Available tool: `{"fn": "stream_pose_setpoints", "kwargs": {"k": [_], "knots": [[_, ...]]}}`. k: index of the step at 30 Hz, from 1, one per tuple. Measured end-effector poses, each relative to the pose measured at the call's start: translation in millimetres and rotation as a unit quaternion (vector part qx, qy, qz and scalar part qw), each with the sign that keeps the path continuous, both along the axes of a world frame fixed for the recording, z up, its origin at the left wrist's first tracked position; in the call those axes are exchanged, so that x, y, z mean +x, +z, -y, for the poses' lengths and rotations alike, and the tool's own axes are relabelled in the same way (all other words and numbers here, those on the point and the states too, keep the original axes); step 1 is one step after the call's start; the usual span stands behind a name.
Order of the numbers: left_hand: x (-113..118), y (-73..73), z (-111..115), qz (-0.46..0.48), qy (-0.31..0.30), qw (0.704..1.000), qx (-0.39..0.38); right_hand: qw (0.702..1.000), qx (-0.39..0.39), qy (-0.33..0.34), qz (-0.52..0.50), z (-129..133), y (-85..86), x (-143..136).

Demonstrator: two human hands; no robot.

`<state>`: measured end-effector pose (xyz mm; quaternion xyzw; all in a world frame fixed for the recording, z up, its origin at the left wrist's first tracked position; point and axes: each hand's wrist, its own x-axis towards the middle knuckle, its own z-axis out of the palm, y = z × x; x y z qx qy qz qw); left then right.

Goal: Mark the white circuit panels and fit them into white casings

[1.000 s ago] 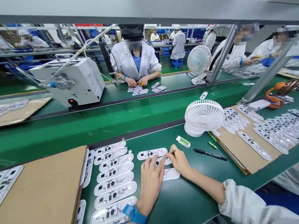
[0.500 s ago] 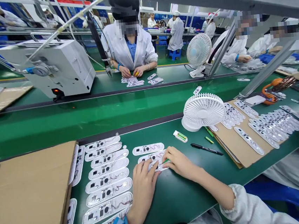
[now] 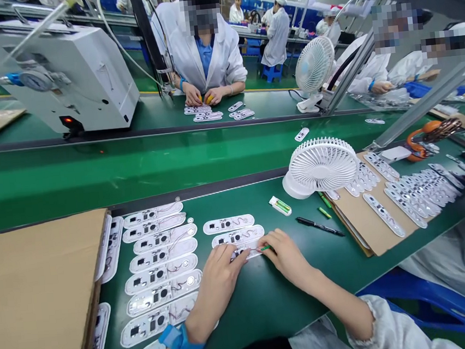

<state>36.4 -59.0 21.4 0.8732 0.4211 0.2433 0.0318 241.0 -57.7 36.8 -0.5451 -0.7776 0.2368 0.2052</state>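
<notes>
In front of me lies a small column of long white oval panels with black parts and thin wires. My left hand [image 3: 220,277] is curled over the left part of the nearest panel [image 3: 250,247], thumb and fingers gripping it. My right hand [image 3: 288,259] pinches a small green stick [image 3: 266,247] at the right end of that same panel. Just beyond the fingers lie a second panel [image 3: 238,236] and a third panel [image 3: 228,224]. My fingers partly cover the nearest panel.
Several similar panels [image 3: 163,283] form a column at left, beside a cardboard sheet [image 3: 42,291]. A white fan [image 3: 322,166], a black marker [image 3: 320,226] and a green-and-white pack [image 3: 280,206] lie to the right. Across the green strip, a co-worker [image 3: 204,56] handles panels.
The view has shifted slightly. Both hands have moved toward me from the second panel onto the nearest one, which is now more visible; the green stick remains in my right hand.
</notes>
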Motion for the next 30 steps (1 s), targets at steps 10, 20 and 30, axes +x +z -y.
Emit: {"fn": "stream_pose_setpoints", "kwargs": {"k": [10,20,30], "knots": [[-1.8,-2.0,-2.6,-0.012,-0.017,1.0,-0.017,1.0,-0.005,-0.01,-0.001,-2.0,-4.4,-0.7],[-2.8,-0.7,-4.9,-0.049,-0.041,0.998,0.003,1.0,0.002,0.004,0.024,-2.3,-1.9,-1.7],[-2.8,4.3,-5.3,-0.066,-0.059,0.994,0.058,0.999,-0.004,0.002,0.051,-2.3,5.2,-8.1]]}}
